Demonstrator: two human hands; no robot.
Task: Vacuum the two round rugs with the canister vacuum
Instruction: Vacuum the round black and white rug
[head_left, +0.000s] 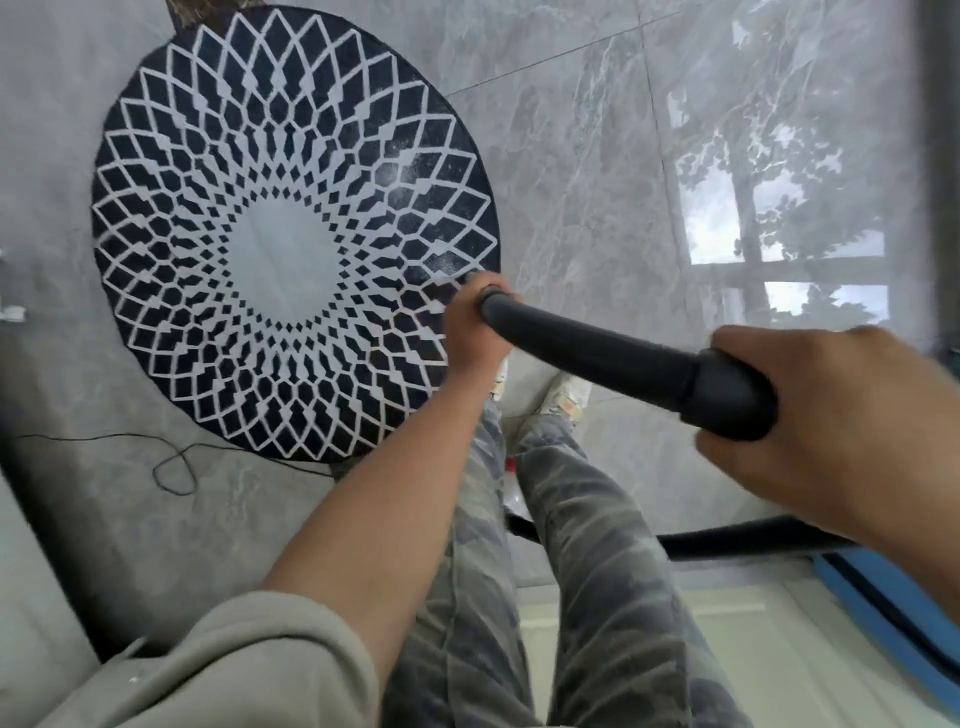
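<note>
Round rug (296, 234), navy with white lattice and pale centre, lies flat on grey marble-tile floor (571, 156), ahead and left of feet. Left hand (475, 322) grips far end of black vacuum tube (597, 353), at rug's right edge in view. Right hand (831, 415) wraps tube's thicker near end. Black hose (737, 540) trails behind legs. Thin cable (171, 462) loops on floor near rug.
</note>
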